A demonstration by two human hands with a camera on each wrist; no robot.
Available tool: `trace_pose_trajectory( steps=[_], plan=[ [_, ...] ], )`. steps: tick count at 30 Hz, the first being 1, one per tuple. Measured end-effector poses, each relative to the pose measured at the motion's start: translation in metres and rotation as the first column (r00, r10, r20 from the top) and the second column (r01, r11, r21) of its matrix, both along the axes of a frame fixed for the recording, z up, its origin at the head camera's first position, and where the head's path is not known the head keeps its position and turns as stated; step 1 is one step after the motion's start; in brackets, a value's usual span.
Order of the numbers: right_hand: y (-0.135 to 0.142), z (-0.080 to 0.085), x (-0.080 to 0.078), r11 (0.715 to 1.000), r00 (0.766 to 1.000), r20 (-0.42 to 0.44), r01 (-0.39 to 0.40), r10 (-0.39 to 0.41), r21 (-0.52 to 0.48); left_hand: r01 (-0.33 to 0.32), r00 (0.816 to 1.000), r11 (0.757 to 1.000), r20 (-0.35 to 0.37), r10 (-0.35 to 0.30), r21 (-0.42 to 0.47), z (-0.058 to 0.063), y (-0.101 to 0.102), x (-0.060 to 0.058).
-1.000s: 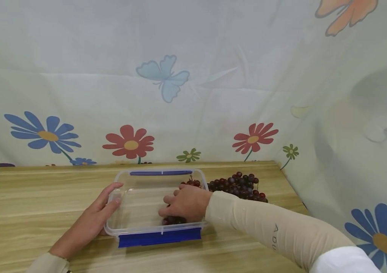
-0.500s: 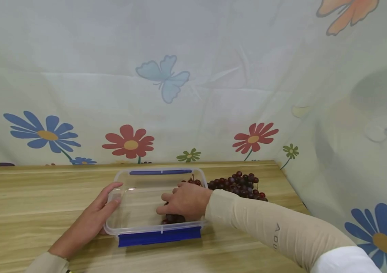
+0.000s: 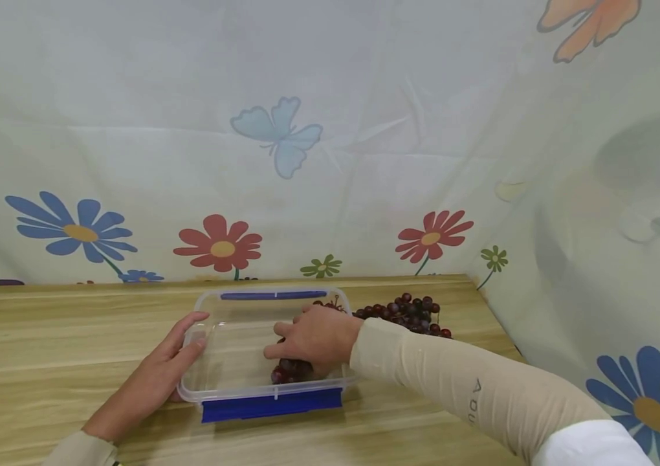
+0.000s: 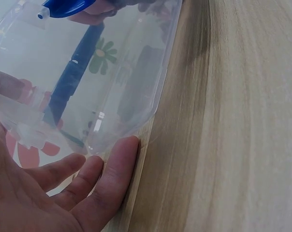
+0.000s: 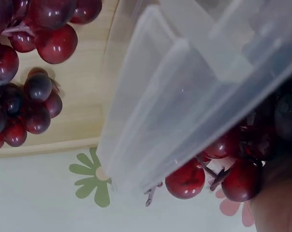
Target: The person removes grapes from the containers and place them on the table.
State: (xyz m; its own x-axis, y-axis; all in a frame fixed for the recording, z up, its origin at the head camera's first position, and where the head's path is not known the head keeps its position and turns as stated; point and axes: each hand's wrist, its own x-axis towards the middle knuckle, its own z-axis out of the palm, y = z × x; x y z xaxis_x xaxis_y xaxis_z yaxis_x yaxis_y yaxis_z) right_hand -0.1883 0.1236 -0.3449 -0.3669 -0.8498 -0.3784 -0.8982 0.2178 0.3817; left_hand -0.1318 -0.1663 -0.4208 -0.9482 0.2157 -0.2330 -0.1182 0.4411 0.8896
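A clear plastic food container (image 3: 231,393) with blue clips stands on the wooden table. My left hand (image 3: 161,362) holds its left side, thumb over the rim. In the left wrist view, the fingers (image 4: 114,179) lie against the container's outer corner. Inside the right half, my right hand (image 3: 321,340) grips a bunch of dark red grapes (image 3: 290,371), palm down. The hand covers most of the bunch; some grapes and stem show behind and in front of it. In the right wrist view, grapes (image 5: 240,181) show beyond the container wall, close to the hand.
More bunches of grapes (image 3: 406,314) lie on the table just right of the container, partly behind my right forearm. A white cloth (image 3: 330,194) printed with flowers and butterflies rises behind the table (image 3: 56,336) and along its right side.
My right hand has shifted slightly left and away from me inside the container, and more grapes show below it. The left hand stays on the container's left side.
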Motion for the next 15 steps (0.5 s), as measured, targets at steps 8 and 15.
trace_pose_trajectory(
  steps=[8,15],
  plan=[
    [-0.002,0.008,0.000,1.000,1.000,0.021,0.006,-0.006,-0.020,0.000,1.000,1.000,-0.003,0.000,-0.001,0.000,0.000,0.000],
    [-0.003,0.012,0.002,1.000,1.000,0.022,0.007,-0.007,-0.027,0.005,1.000,1.000,-0.005,-0.005,0.001,0.001,0.000,0.000]
  ],
)
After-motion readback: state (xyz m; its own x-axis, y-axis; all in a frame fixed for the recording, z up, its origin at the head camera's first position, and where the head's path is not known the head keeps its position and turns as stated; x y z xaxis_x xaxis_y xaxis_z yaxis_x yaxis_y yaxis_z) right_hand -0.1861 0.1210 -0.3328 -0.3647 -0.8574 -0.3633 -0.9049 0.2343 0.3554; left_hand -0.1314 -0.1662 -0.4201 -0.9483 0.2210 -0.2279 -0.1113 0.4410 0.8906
